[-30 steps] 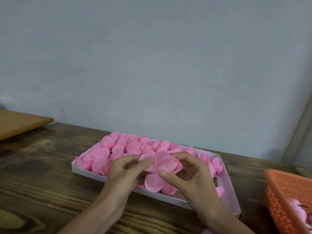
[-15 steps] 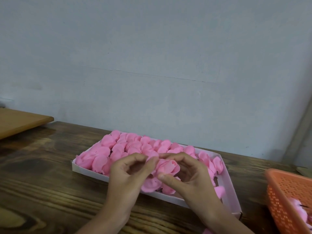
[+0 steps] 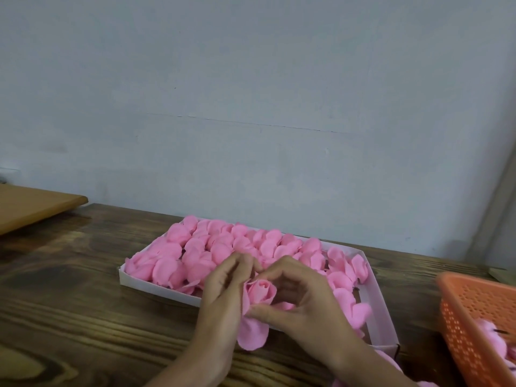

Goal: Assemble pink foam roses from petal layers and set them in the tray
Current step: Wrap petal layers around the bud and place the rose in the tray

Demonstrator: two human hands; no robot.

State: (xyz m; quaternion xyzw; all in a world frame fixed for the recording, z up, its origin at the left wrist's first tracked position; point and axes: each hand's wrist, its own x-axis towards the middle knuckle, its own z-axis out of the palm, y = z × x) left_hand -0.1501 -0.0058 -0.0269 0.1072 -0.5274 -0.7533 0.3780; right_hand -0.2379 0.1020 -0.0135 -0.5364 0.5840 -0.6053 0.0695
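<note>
A pink foam rose (image 3: 261,294) with loose outer petals hanging below it is held between both hands, just in front of the white tray's near edge. My left hand (image 3: 223,297) curls round its left side, fingertips at the top. My right hand (image 3: 301,303) pinches it from the right, thumb at its base and fingers arched over it. The white tray (image 3: 156,286) lies on the wooden table and is packed with several pink roses (image 3: 212,247).
An orange perforated basket (image 3: 474,317) with pink pieces inside stands at the right edge. A light wooden board (image 3: 33,209) lies at the far left. More pink foam (image 3: 391,361) lies under my right forearm. A grey wall rises behind the table (image 3: 69,317).
The spread petals have been folded in round the bud, and both hands with the rose have come down and toward me, to the tray's near edge.
</note>
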